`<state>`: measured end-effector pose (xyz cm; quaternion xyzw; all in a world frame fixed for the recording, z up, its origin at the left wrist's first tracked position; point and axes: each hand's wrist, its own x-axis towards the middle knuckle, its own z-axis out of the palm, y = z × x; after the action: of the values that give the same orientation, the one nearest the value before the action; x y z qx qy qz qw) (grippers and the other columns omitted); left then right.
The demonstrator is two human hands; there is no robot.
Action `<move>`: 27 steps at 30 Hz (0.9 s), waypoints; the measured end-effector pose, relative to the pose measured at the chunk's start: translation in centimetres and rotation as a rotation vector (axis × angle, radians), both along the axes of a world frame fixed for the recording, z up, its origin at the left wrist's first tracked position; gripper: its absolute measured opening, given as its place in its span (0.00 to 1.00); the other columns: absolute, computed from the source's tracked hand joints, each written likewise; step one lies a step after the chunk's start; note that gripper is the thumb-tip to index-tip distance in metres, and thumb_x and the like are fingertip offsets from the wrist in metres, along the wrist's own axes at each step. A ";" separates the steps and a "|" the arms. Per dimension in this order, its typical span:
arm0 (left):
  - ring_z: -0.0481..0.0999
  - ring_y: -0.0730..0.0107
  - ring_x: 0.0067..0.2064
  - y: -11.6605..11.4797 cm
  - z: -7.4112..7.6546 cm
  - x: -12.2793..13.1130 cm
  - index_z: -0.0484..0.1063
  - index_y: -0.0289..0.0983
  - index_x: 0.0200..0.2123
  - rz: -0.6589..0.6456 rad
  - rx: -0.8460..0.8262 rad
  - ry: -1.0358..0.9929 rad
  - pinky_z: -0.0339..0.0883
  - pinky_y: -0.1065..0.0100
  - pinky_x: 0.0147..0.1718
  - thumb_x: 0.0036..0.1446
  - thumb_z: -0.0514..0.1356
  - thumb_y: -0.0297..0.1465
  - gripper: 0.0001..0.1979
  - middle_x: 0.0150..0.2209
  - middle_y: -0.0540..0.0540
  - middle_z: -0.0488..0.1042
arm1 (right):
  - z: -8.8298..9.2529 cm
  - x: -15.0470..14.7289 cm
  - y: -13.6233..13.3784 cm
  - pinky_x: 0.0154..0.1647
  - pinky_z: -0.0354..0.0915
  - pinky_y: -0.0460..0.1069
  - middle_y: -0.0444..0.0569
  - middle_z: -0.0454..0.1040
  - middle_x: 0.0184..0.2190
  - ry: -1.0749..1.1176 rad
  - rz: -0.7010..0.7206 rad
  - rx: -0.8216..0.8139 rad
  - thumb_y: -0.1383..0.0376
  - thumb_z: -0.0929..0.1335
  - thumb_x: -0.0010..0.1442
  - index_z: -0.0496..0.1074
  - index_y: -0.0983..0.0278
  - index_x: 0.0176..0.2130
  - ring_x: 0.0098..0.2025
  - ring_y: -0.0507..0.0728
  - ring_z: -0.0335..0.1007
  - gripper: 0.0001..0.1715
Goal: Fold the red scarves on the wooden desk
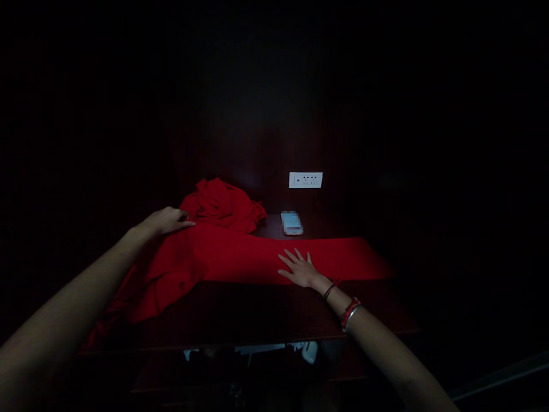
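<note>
A long red scarf (253, 257) lies spread across a dark wooden surface, its right part flat and its left part rumpled and hanging toward the front edge. My left hand (169, 220) is at the upper left of the scarf, fingers bent and thumb pointing right, closed on the cloth's edge. On the flat middle stretch rests my right hand (300, 270), palm down with fingers spread. Behind the left part sits a bunched heap of red cloth (221, 203) with a fringe on its right side; I cannot tell whether it joins the scarf.
A small pale-blue item (291, 223), blurred out, lies behind the scarf. A white socket panel (305, 180) is set in the dark back wall. Below the surface's front edge, a lower shelf holds white things, among them a rounded white object (309, 351). The surroundings are very dark.
</note>
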<state>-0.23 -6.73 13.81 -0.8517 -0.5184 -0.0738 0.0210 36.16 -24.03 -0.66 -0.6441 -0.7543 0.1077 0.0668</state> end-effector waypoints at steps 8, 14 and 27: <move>0.66 0.70 0.29 0.3 -2.9 -4.7 0.67 0.34 0.24 0.120 -0.409 -0.251 0.56 0.74 0.29 0.34 0.56 0.51 0.24 0.22 0.52 0.68 | 0.3 1.7 -0.3 0.51 0.25 0.66 0.43 0.37 0.59 -0.063 -0.026 -0.005 0.41 0.46 0.50 0.41 0.50 0.56 0.58 0.64 0.26 0.38; 0.66 0.71 0.31 -2.4 0.0 -3.5 0.66 0.34 0.30 0.015 -0.431 -0.530 0.58 0.73 0.31 0.39 0.57 0.45 0.20 0.26 0.53 0.69 | 0.3 2.6 -0.3 0.51 0.29 0.66 0.48 0.42 0.58 0.009 -0.005 0.033 0.43 0.52 0.50 0.48 0.56 0.56 0.58 0.66 0.30 0.38; 0.65 0.73 0.32 -8.2 0.6 13.5 0.67 0.35 0.29 -0.673 -0.261 -0.304 0.57 0.73 0.32 0.48 0.52 0.40 0.14 0.29 0.50 0.68 | 8.3 -6.1 4.6 0.31 0.57 0.45 0.42 0.66 0.25 0.774 0.347 0.344 0.59 0.62 0.51 0.66 0.66 0.29 0.29 0.50 0.61 0.12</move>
<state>13.29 -14.92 14.38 -0.9490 -0.2121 -0.1355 -0.1898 30.08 -19.46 7.68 -0.4002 -0.7775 0.2232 0.4308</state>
